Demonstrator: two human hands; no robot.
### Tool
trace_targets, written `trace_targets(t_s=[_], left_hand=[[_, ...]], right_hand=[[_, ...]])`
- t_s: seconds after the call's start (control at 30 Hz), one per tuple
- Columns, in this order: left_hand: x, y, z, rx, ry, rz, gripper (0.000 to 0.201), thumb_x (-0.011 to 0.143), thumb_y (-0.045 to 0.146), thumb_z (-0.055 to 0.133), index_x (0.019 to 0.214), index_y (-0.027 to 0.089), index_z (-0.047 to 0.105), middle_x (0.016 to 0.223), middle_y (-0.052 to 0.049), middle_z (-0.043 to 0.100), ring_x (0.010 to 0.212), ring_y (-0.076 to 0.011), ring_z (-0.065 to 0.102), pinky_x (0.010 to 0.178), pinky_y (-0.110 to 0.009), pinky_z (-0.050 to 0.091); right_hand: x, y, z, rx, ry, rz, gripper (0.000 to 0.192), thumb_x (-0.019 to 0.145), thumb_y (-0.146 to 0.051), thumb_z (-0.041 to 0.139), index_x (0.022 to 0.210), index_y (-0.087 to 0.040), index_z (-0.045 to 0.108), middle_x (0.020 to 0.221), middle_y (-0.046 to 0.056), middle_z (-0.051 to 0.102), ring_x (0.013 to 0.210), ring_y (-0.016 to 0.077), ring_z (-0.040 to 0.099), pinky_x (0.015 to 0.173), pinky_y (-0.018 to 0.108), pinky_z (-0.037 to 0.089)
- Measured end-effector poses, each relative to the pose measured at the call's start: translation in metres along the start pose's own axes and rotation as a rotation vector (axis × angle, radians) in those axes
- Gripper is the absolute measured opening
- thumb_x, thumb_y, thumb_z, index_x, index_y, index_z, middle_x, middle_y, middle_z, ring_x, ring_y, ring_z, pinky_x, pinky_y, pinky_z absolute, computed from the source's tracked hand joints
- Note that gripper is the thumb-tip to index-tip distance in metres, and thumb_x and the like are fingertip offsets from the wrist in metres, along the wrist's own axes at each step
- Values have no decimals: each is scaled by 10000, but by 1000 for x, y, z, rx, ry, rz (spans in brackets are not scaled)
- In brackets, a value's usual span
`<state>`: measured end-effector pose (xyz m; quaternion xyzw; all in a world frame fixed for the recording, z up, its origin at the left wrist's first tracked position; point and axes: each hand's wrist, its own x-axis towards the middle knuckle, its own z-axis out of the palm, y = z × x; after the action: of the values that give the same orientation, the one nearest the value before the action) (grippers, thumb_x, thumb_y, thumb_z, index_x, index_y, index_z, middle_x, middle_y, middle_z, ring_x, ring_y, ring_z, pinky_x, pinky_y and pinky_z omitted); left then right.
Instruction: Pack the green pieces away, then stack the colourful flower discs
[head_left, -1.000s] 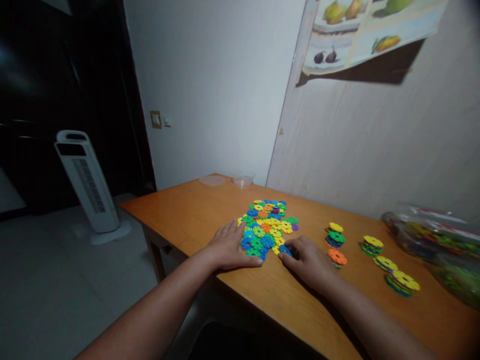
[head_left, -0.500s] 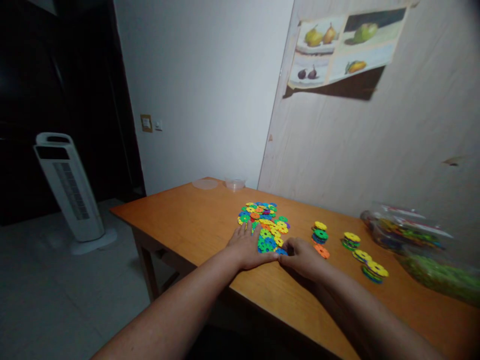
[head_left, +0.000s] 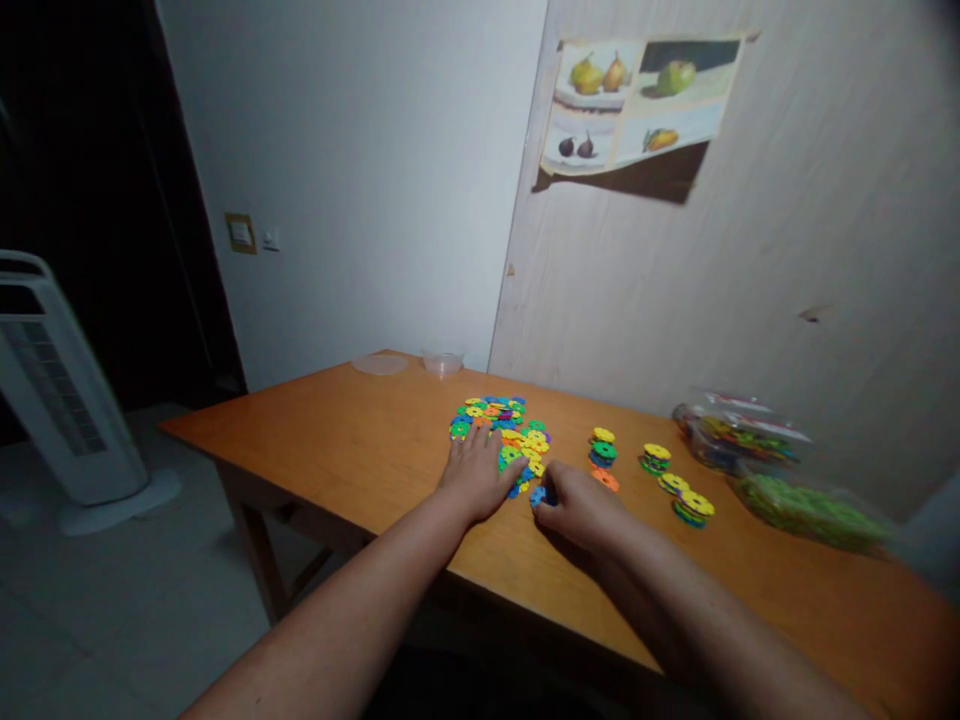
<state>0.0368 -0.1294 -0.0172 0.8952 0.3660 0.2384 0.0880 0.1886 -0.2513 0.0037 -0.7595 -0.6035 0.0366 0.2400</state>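
Note:
A flat pile of colourful flower-shaped plastic discs (head_left: pixel 501 425) lies on the wooden table (head_left: pixel 360 440). My left hand (head_left: pixel 478 473) rests palm down on the near left part of the pile, fingers spread. Close beside it, my right hand (head_left: pixel 581 505) pinches a blue disc (head_left: pixel 538 494) at the pile's near edge. To the right of the pile stand small sorted stacks of discs (head_left: pixel 602 455), some topped yellow (head_left: pixel 657 457), one orange disc (head_left: pixel 605 479) lying by my right hand.
Clear bags of more discs (head_left: pixel 757 460) lie at the table's right against the wall. A clear lid (head_left: pixel 379 364) and small clear bowl (head_left: pixel 442 361) sit at the far edge. A white tower fan (head_left: pixel 52 390) stands on the floor left. A fruit poster (head_left: pixel 637 95) hangs above.
The camera has swung right and back. My left hand slid from the pile's left edge onto the discs; my right hand stayed at the near edge on the blue disc.

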Motion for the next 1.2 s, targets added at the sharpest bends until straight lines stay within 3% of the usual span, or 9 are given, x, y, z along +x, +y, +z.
trace_targets(t_s=[0.1, 0.2, 0.33, 0.47, 0.67, 0.83, 0.93, 1.03, 1.2], left_hand=[[-4, 1, -6, -10, 143, 101, 537, 978, 576, 345, 1241, 171, 581, 1355, -154, 577, 1299, -296, 471, 1099, -452, 329], [-8, 5, -10, -42, 216, 224, 373, 1008, 431, 349, 1051, 189, 630, 1108, -115, 660, 1068, -249, 563, 953, -387, 410], [-12, 12, -9, -191, 119, 324, 358, 996, 421, 386, 867, 199, 637, 890, -59, 667, 840, -188, 578, 732, -301, 408], [-13, 17, 1, -424, -6, 232, 423, 952, 483, 450, 690, 185, 596, 669, -5, 599, 637, -137, 513, 589, -265, 332], [-8, 25, 17, -734, 7, 124, 392, 902, 469, 511, 663, 164, 573, 655, 10, 574, 634, -122, 512, 556, -235, 313], [-4, 30, 20, -742, 33, 125, 448, 919, 512, 484, 643, 166, 552, 617, 20, 535, 598, -112, 474, 538, -239, 285], [0, 28, 8, -664, 103, 176, 462, 952, 534, 445, 708, 174, 600, 661, 13, 589, 632, -121, 512, 578, -250, 318], [6, 18, -5, -451, 292, 173, 405, 976, 486, 438, 778, 195, 638, 764, -13, 657, 746, -153, 573, 675, -276, 353], [13, 1, -9, -195, 433, 79, 313, 983, 383, 451, 787, 214, 626, 843, -36, 694, 874, -201, 592, 771, -320, 344]], right_hand=[[0, 12, 8, 292, 80, 9, 105, 669, -206, 686, 707, -202, 588, 673, -8, 598, 637, 140, 485, 586, 257, 290], [-1, 21, 18, 445, 139, 33, 97, 753, -274, 618, 707, -202, 571, 650, -4, 591, 629, 148, 504, 583, 255, 340], [-8, 18, 26, 651, 204, 61, 201, 837, -392, 550, 801, -196, 575, 643, 3, 598, 584, 150, 533, 541, 255, 395], [-17, 3, 24, 749, 257, 60, 248, 828, -429, 599, 858, -183, 612, 659, 16, 625, 594, 152, 557, 548, 258, 427], [-30, -11, 10, 419, 281, -91, 352, 823, -329, 631, 1132, -162, 656, 918, 66, 700, 768, 183, 603, 706, 310, 479], [-33, -5, -3, 206, 243, -156, 311, 852, -311, 597, 1124, -179, 670, 928, 63, 699, 792, 185, 608, 726, 306, 475], [-30, 18, -18, 143, 314, -76, 351, 838, -377, 606, 1121, -180, 673, 940, 67, 704, 805, 198, 623, 728, 314, 483], [-27, 49, -36, 61, 420, 31, 417, 814, -425, 609, 1145, -180, 669, 940, 76, 702, 774, 211, 625, 680, 320, 481], [-27, 83, -45, -23, 394, 27, 303, 705, -374, 693, 954, -209, 745, 923, 104, 719, 795, 234, 635, 653, 311, 471]])
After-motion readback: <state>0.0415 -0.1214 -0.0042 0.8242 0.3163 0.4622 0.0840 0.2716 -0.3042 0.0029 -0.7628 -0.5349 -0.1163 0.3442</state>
